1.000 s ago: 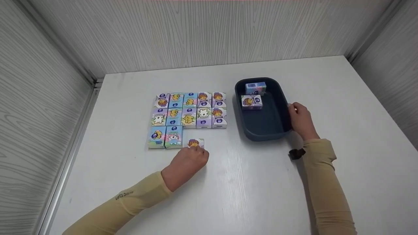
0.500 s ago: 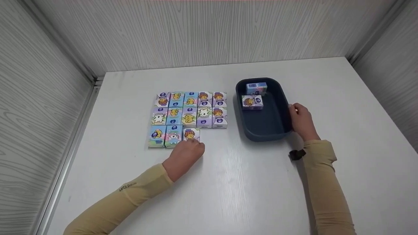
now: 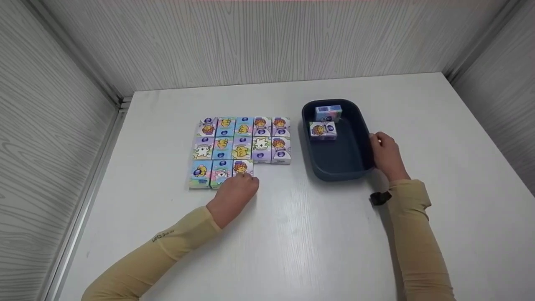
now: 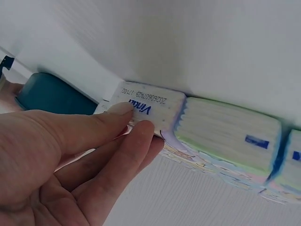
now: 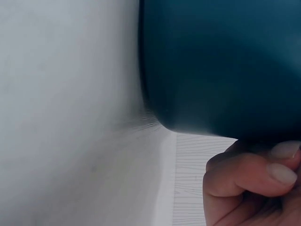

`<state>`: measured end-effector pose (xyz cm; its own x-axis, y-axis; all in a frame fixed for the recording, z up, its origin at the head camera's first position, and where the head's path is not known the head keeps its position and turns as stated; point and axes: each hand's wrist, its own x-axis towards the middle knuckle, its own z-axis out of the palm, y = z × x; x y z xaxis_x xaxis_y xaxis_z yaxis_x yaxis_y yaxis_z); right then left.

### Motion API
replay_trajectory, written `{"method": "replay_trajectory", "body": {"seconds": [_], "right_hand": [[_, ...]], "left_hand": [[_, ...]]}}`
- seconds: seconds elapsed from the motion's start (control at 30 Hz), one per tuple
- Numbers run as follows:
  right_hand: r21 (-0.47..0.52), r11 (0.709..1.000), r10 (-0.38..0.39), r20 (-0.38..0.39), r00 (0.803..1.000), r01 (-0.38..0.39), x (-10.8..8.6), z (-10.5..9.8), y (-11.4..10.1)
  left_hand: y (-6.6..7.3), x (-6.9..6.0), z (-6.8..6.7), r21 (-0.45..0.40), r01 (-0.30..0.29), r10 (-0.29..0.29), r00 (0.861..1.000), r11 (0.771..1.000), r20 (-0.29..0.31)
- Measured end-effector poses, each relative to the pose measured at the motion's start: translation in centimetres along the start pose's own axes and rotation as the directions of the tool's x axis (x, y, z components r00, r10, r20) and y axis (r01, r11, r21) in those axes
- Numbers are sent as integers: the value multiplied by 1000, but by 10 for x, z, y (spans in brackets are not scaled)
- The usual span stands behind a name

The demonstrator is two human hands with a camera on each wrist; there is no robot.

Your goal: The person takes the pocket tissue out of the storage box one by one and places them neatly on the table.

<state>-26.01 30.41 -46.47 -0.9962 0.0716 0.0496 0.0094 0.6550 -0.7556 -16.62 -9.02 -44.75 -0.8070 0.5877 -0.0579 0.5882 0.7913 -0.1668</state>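
Small printed tissue packs lie in touching rows on the white table. My left hand holds the near end of a pack with a curly-haired character, third in the front row. In the left wrist view, thumb and fingertips are at the end of this tissue pack, close against its neighbour. My right hand grips the right rim of a dark blue bin. Curled fingers show below the bin wall in the right wrist view; the thumb's contact is hidden.
Inside the bin, one tissue pack stands at the far end and another lies before it. Wood-grain panels enclose the table at the back and sides. A black object sits by the right wrist.
My left hand has moved the tissue pack away from me and slightly left, up against the front row and the row behind. The right hand and bin stay nearly still.
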Motion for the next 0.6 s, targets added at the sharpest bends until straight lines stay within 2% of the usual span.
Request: {"method": "replay_trajectory", "body": {"seconds": [0.17,0.27,0.4,0.53,0.6], "right_hand": [[1,1000,2,3,1000,-2,0,0,0],[3,1000,2,-1,1000,-2,1,0,1],[12,1000,-5,-8,1000,5,2,-3,2],[24,1000,-5,-5,1000,5,1,-2,2],[30,1000,-5,0,1000,5,1,0,2]], "left_hand": [[0,3,-5,-32,15,-14,1000,999,3],[3,13,-16,-61,13,-14,1000,998,-16],[13,43,-39,-79,-4,-1,998,997,-61],[21,85,-60,-119,-50,37,993,992,-113],[24,107,-67,-169,-84,61,989,982,-137]]}}
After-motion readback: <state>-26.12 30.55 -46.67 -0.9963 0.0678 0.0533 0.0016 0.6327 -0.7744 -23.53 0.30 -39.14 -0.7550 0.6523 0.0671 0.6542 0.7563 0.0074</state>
